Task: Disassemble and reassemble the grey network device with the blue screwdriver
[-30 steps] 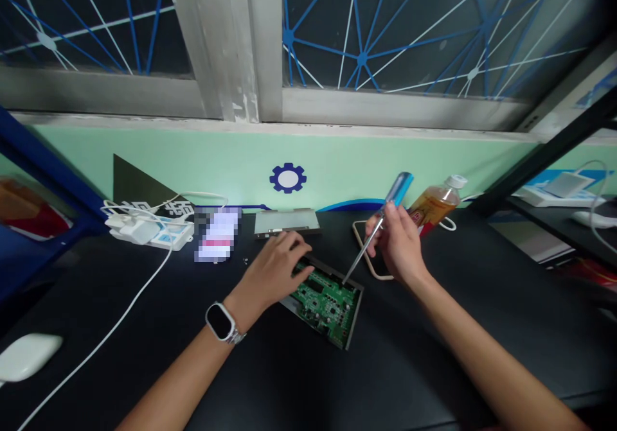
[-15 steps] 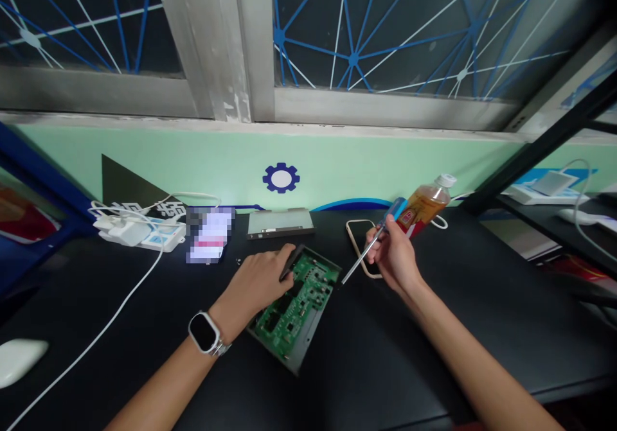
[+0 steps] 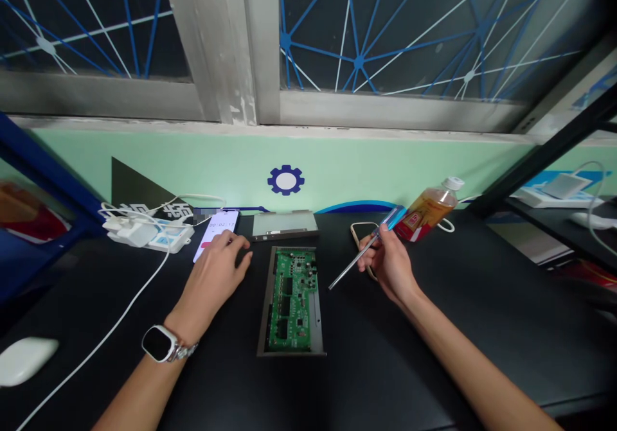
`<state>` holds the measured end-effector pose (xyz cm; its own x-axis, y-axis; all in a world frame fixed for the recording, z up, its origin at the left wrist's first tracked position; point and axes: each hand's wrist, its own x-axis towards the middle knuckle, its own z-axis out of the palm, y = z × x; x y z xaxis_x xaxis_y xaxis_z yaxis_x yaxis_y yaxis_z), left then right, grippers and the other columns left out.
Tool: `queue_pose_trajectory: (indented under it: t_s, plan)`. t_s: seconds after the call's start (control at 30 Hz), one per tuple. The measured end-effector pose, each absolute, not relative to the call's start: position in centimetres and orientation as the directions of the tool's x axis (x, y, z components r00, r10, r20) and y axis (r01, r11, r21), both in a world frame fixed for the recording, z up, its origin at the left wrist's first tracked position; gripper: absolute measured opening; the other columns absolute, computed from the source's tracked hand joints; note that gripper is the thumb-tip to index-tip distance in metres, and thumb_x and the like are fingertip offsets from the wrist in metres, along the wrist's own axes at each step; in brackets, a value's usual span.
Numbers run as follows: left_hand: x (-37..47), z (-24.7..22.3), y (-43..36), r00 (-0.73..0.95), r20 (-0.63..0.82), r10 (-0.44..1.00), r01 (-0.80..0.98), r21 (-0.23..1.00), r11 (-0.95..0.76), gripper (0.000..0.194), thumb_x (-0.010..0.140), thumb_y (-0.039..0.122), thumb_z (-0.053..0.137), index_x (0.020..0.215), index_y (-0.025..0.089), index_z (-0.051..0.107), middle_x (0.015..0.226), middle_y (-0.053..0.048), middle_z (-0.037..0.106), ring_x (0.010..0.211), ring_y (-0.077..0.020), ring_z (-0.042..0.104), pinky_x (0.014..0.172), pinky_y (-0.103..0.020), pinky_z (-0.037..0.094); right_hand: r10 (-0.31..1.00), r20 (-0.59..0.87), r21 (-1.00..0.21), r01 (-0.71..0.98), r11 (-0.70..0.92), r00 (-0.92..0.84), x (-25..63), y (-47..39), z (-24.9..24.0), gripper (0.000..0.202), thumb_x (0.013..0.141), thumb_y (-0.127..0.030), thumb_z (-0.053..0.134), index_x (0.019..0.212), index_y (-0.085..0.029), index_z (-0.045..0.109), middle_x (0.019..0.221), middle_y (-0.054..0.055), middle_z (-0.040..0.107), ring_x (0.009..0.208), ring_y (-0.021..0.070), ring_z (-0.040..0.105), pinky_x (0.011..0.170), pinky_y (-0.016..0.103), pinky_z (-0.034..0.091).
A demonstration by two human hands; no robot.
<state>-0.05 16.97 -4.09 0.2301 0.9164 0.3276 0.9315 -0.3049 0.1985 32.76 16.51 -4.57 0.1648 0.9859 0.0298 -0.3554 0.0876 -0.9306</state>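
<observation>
My right hand grips a screwdriver with a blue handle; its metal shaft slants down to the left, the tip above the table. My left hand, with a watch on the wrist, is just in front of a lit phone, fingers slightly bent and apart. I see nothing in its fingers, though their undersides are hidden. Between the hands a green circuit board lies in an open metal housing, untouched. Behind it rests a flat grey metal cover.
A drink bottle stands tilted in view behind my right hand, near a phone case. At the left are a power strip with white cables and a white mouse. A black shelf frame rises at the right.
My left hand has let go of the housing and moved left, toward the lit phone. The housing has turned straighter and lies on the table. My right hand still holds the screwdriver.
</observation>
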Motion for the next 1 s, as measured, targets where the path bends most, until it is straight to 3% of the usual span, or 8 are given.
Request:
queue_pose_trajectory:
  t_s: [0.17,0.43,0.57,0.7,0.77,0.87,1.0]
  plan:
    - [-1.2,-5.5,17.5,0.166,0.256,0.952,0.954,0.202,-0.221,0.015,0.09,0.032,0.056,0.09,0.021,0.065,0.095,-0.01,0.06,0.089,-0.0285,0.059,0.074,-0.038,0.045,0.989,0.032,-0.926,-0.368,0.084,0.145,32.5,16.3,-5.0,0.039,0.089,-0.058,0.063,0.09,-0.024,0.045,0.071,-0.002,0.068,0.048,0.0167,0.066,0.046,0.029,0.056]
    - [-1.5,-6.6,17.9,0.215,0.261,0.941,0.914,0.285,-0.288,0.013,0.088,0.023,0.053,0.081,0.021,0.065,0.086,-0.009,0.06,0.082,-0.027,0.059,0.071,-0.037,0.043,0.993,0.028,-0.917,-0.392,0.07,0.111,31.8,15.9,-5.0,0.041,0.086,-0.061,0.065,0.089,-0.024,0.047,0.075,0.0,0.069,0.05,0.0171,0.067,0.047,0.031,0.057]
    - [-0.7,-5.8,17.9,0.172,0.313,0.934,0.813,0.491,-0.314,0.013,0.089,0.028,0.055,0.083,0.021,0.064,0.088,-0.007,0.06,0.084,-0.0258,0.058,0.075,-0.036,0.043,0.994,0.024,-0.908,-0.414,0.065,0.104,31.5,15.9,-4.9,0.042,0.085,-0.06,0.066,0.087,-0.024,0.047,0.076,0.001,0.07,0.053,0.018,0.068,0.049,0.032,0.058]
    - [1.6,-5.4,17.5,0.053,0.245,0.968,0.443,0.863,-0.243,0.018,0.091,0.038,0.059,0.088,0.02,0.062,0.082,-0.003,0.06,0.073,-0.0193,0.054,0.067,-0.03,0.042,0.995,0.058,-0.913,-0.4,0.085,0.079,30.6,15.8,-4.1,0.035,0.087,-0.049,0.07,0.089,-0.023,0.048,0.076,0.001,0.07,0.057,0.017,0.069,0.052,0.03,0.058]
    - [3.0,-5.4,17.1,0.059,0.143,0.988,0.172,0.973,-0.151,0.022,0.091,0.041,0.06,0.087,0.019,0.06,0.079,-0.002,0.059,0.072,-0.0173,0.055,0.068,-0.029,0.043,0.995,0.086,-0.917,-0.387,0.1,0.055,30.0,16.0,-3.6,0.035,0.083,-0.041,0.076,0.09,-0.023,0.047,0.073,-0.001,0.07,0.057,0.0166,0.069,0.053,0.029,0.058]
    - [4.6,-5.5,16.7,0.043,0.021,0.999,-0.214,0.977,-0.011,0.022,0.09,0.04,0.063,0.088,0.018,0.059,0.09,-0.004,0.062,0.079,-0.0163,0.057,0.07,-0.029,0.046,0.99,0.14,-0.903,-0.408,0.138,0.025,29.0,16.7,-2.4,0.035,0.082,-0.035,0.077,0.091,-0.024,0.045,0.074,-0.003,0.07,0.058,0.0165,0.069,0.055,0.029,0.059]
    - [5.4,-5.3,16.4,0.059,-0.112,0.992,-0.554,0.823,0.125,0.016,0.087,0.029,0.067,0.087,0.016,0.059,0.093,-0.006,0.064,0.082,-0.0165,0.06,0.073,-0.029,0.048,0.973,0.227,-0.875,-0.429,0.224,0.045,27.2,18.2,-0.7,0.032,0.085,-0.032,0.073,0.089,-0.025,0.043,0.074,-0.003,0.069,0.057,0.0156,0.069,0.057,0.03,0.059]
